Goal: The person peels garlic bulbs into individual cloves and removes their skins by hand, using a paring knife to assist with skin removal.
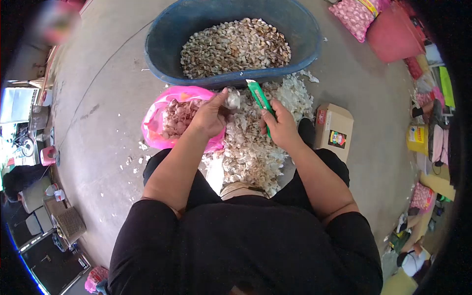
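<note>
Green cutter [259,96] is gripped in the closed right hand [280,127], blade out beside the garlic piece [232,100] pinched by the left hand [209,118], above the peel heap [250,147]. A thumb could be nicked if the blade slips off the skin.

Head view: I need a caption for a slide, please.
Left hand holds garlic, right hand a green cutter, above peels beside a blue tub.

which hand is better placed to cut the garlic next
Right, probably: the right hand grips the green utility knife, its blade close beside the garlic that the left hand holds.
</note>
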The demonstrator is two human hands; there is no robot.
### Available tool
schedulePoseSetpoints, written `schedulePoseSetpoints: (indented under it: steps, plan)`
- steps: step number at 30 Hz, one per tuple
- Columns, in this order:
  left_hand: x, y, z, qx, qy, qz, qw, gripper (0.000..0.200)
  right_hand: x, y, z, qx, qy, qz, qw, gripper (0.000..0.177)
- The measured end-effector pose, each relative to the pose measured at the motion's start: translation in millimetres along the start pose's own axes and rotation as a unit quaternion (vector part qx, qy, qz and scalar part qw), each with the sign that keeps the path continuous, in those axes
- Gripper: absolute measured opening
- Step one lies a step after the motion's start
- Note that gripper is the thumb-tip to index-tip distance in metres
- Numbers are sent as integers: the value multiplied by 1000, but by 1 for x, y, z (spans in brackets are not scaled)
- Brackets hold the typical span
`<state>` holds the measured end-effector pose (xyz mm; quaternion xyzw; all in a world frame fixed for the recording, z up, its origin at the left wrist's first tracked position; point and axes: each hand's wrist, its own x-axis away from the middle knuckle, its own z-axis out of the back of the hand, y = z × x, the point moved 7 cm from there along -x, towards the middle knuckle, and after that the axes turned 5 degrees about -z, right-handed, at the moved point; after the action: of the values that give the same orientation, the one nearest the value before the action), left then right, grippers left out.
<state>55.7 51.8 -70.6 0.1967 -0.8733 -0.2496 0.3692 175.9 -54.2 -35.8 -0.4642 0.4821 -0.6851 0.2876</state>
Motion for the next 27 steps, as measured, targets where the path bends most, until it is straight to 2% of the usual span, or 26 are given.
schedulePoseSetpoints:
  steps: [2,5,8,11,14,17,20,23,26,27]
  plan:
    - [-7,-1,-1,-3,-33,6,999,22,1,-2,0,38,15,2,999,14]
    - [-7,1,-6,-9,-23,22,999,21,-1,-2,-3,140,28,11,990,17]
    - [-22,-5,7,-59,32,7,998,23,3,-16,-8,177,65,115,975,28]
    - [-18,12,-3,-110,49,-90,989,27,7,-34,-12,185,56,160,968,38]
    - [-26,9,8,-162,85,-115,976,28,8,-44,-13,203,88,210,952,41]
    - [-26,11,16,-156,94,-128,975,28,8,-38,-18,376,-10,133,917,41]
    - [-20,26,12,-151,165,-188,956,33,7,-25,-5,451,-64,25,890,35]
    - [-18,10,3,-114,81,-66,988,33,5,-39,3,332,26,135,933,33]
    - [-15,-2,-5,-88,48,9,995,33,4,-38,1,266,47,184,945,38]
    - [-17,-2,-3,-83,32,12,996,33,3,-35,0,271,15,159,949,37]
